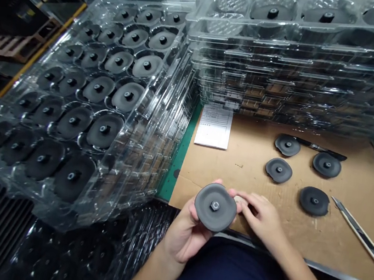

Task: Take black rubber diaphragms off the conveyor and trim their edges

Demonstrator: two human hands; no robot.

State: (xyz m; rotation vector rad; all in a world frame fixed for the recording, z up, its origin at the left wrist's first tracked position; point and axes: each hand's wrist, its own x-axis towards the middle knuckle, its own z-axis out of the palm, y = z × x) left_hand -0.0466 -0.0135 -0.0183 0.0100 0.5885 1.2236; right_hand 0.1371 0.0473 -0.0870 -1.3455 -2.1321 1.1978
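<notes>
1. Head view: the left hand (190,240) holds a dark grey disc (205,213) with a central hub over the near edge of the cardboard sheet (234,172), its fingers curled round the rim and parted only by the disc's breadth.
2. Head view: the right hand (264,219) is just right of the disc, its bent fingers close together at the right rim. Something pale shows at the fingertips; I cannot tell whether they grip it or the rim.
3. Head view: the disc lies left of the right fingers and on the far side of the left palm. Both hands are about equally near. Its outline is a rounded square with no clear long axis; the hub faces the camera.
4. Head view: four loose discs (313,206) lie to the far right of the hands on the cardboard, with a black pen (321,148) behind them and a slim knife-like tool (363,239) at the right.
5. Head view: clear plastic trays (170,126) filled with discs stand stacked on the left; another tray stack (287,73) stands beyond the cardboard.
</notes>
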